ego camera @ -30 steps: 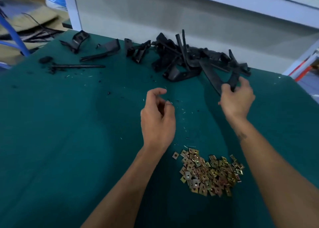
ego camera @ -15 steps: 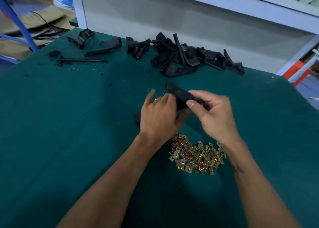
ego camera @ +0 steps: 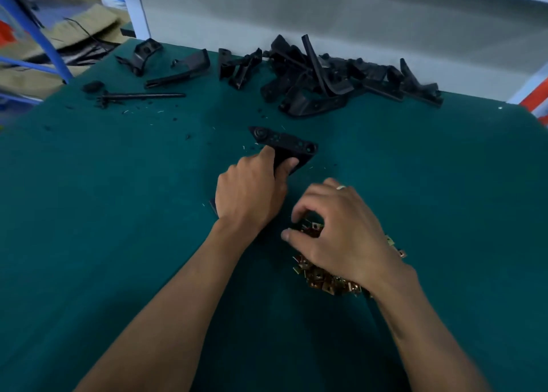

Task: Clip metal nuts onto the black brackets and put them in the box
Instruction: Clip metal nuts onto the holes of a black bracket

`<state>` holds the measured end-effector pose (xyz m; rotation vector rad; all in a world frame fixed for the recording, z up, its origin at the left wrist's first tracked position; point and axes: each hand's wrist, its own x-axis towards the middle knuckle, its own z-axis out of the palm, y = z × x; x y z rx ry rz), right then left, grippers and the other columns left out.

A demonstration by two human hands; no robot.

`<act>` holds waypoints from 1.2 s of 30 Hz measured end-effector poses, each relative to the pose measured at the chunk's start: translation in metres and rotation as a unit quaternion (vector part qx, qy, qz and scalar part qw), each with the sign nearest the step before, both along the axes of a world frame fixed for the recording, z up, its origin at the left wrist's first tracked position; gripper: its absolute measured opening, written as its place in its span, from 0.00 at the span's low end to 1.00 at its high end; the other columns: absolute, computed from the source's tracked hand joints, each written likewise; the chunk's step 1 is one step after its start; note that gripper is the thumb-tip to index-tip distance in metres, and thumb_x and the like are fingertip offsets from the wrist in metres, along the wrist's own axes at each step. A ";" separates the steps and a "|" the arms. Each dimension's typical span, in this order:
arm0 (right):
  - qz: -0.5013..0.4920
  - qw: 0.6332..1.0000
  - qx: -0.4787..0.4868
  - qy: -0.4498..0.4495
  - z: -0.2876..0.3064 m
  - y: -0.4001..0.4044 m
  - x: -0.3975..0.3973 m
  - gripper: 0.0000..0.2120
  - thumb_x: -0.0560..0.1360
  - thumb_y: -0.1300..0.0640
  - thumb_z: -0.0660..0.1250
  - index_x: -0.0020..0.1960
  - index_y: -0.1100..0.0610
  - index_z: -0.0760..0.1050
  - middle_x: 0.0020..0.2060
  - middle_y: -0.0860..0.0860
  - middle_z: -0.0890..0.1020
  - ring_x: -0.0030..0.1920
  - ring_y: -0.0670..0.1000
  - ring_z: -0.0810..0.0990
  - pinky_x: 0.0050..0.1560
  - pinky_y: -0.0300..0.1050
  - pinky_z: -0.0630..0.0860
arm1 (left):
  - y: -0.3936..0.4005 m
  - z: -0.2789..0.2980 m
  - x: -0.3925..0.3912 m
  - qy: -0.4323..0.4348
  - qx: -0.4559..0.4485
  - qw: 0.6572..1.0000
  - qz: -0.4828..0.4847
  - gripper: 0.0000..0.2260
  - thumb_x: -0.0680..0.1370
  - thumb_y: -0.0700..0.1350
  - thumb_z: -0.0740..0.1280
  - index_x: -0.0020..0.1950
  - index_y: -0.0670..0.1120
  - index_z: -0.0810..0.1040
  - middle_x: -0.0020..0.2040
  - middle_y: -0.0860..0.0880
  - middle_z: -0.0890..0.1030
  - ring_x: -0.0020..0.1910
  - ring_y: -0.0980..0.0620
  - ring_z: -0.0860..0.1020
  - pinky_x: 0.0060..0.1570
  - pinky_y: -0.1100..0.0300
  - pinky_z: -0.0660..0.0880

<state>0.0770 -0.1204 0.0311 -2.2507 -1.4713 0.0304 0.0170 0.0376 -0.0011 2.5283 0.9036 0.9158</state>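
green table cover (ego camera: 118,213), blue frame (ego camera: 44,41), cardboard (ego camera: 26,74)

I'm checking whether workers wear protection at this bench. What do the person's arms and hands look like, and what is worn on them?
Both forearms are bare to the frame's edge: no sleeves, gloves, watch or wristband show. The left hand wears nothing visible. The right hand has a pale band, apparently a ring, on one finger.

We see dim, bluish light, soft shadows under both forearms, slight overall blur and curved wide-angle edges.
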 end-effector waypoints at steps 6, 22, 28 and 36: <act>0.003 0.999 -0.037 0.005 -0.012 0.004 -0.004 0.07 0.75 0.46 0.72 0.48 0.49 0.79 0.45 0.40 0.76 0.52 0.46 0.71 0.60 0.49 0.64 | -0.006 -0.003 0.001 0.028 0.041 0.999 -0.021 0.17 0.81 0.62 0.60 0.41 0.52 0.64 0.38 0.47 0.81 0.34 0.38 0.79 0.32 0.54 0.63; -0.042 0.963 0.243 0.109 -0.007 0.000 0.019 0.02 0.80 0.59 0.66 0.51 0.53 0.74 0.40 0.45 0.80 0.40 0.47 0.81 0.43 0.49 0.78 | -0.010 0.004 -0.006 0.019 0.059 0.995 -0.074 0.16 0.79 0.59 0.65 0.46 0.46 0.77 0.38 0.44 0.82 0.36 0.35 0.78 0.33 0.54 0.65; -0.227 0.766 0.467 0.378 -0.011 0.003 0.036 0.07 0.77 0.68 0.70 0.48 0.57 0.81 0.36 0.45 0.83 0.37 0.47 0.83 0.44 0.40 0.79 | -0.012 0.003 -0.008 0.008 0.048 0.995 -0.087 0.16 0.79 0.59 0.65 0.44 0.46 0.76 0.36 0.46 0.80 0.34 0.37 0.77 0.33 0.54 0.65; -0.163 0.793 0.423 0.406 -0.009 0.001 0.038 0.12 0.73 0.68 0.73 0.45 0.52 0.85 0.41 0.49 0.87 0.45 0.47 0.85 0.52 0.41 0.80 | -0.023 0.002 -0.005 0.017 0.081 0.989 -0.120 0.16 0.79 0.58 0.66 0.45 0.46 0.76 0.37 0.46 0.81 0.35 0.36 0.78 0.33 0.54 0.64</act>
